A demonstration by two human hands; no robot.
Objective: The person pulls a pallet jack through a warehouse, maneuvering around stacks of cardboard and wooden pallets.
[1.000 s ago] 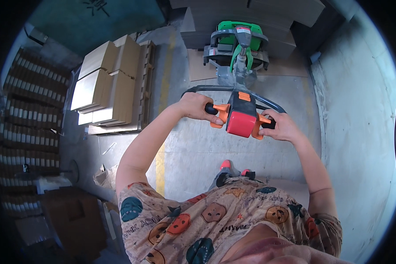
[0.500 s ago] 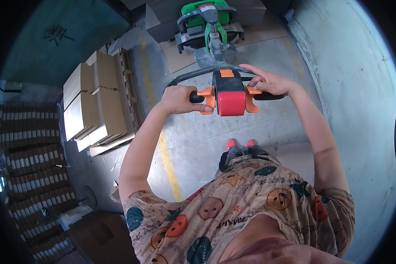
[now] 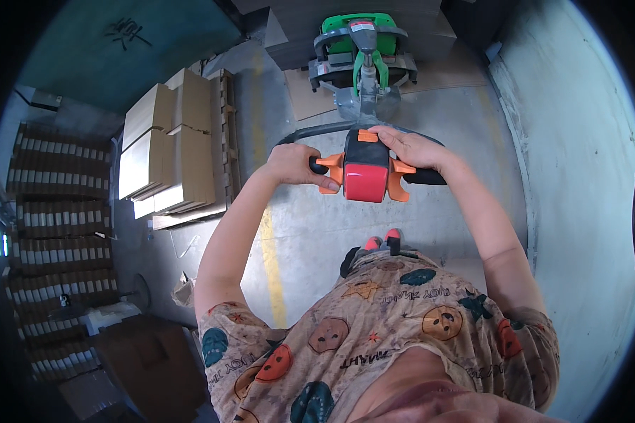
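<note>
In front of me is the control handle of a powered pallet truck, with a red end, a black top and orange thumb levers on both sides. My left hand is closed round the left grip, its thumb on the orange lever there. Over the right side lies my right hand, its fingers reaching onto the black top beside the orange button; the right black grip shows below the wrist. Beyond the handle, its shaft leads to the green and grey truck body.
Flat cardboard is stacked on a wooden pallet at the left. More cardboard stands behind the truck. A pale wall runs along the right. Brown stacks line the far left. A yellow line marks the floor.
My right hand has moved left and inward, its fingers now on the handle's top by the orange button. The surroundings and truck have shifted right and down in view; my feet have changed position.
</note>
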